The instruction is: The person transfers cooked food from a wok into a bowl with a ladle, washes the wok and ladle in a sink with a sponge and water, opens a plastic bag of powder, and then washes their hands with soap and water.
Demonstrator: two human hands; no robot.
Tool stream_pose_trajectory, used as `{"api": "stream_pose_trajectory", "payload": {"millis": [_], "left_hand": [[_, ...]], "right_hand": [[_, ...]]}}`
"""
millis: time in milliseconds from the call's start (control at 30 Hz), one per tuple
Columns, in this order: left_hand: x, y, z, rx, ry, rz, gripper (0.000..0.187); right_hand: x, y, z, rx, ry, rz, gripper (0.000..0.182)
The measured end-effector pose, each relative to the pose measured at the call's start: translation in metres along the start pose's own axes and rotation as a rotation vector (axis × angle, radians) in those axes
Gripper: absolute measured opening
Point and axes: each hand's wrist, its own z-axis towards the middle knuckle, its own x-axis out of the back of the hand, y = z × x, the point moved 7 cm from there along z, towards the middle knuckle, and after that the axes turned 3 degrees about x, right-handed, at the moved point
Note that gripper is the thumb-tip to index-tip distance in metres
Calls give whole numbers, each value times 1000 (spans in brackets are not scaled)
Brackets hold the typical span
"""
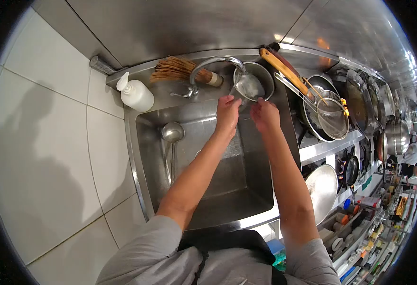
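Over the far right corner of the sink [210, 192], both arms reach forward. My left hand [228, 114] is closed, fingertips pinching the near edge of a clear, bowl-like vessel [249, 86]. Close beside it, my right hand [266, 115] is also closed, thumb and fingers at the near right edge of the same vessel. The vessel overlaps a round steel pot [267, 78] on the sink's back ledge. Just above it ends the curved spout of the faucet [218, 59]. The fingertips partly hide what they grip.
A ladle [173, 133] lies in the sink's left side. On the back ledge are a white pump bottle [137, 96] and a bristle brush [182, 70]. Right of the sink, strainers [332, 118] with wooden handles [284, 69] rest over a pan; a round lid [322, 192] stands lower.
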Motion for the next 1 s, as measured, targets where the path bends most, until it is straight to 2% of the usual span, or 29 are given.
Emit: {"api": "stream_pose_trajectory", "payload": {"millis": [400, 500, 600, 700, 800, 833, 933, 1000], "left_hand": [[3, -3, -2, 40, -72, -74, 45], [4, -14, 5, 75, -119, -76, 48], [8, -10, -2, 106, -107, -65, 51], [11, -11, -4, 118, -86, -60, 52], [10, -15, -7, 129, -90, -60, 50], [10, -17, -6, 136, -83, -58, 49], [31, -16, -4, 113, -36, -77, 47], [52, -16, 0, 97, 24, -105, 46]], "right_hand": [[-40, 15, -42, 36, -154, -95, 16], [-32, 8, -54, 68, -126, -309, 18], [-45, -21, -67, 422, -293, -588, 21], [-72, -58, -87, 403, -317, -517, 23], [-107, -65, -81, 237, -479, -275, 25], [-114, -65, -73, 180, -512, -275, 30], [-115, -103, -85, 819, -353, -671, 32], [-126, -123, -116, 1082, -315, -849, 34]]}}
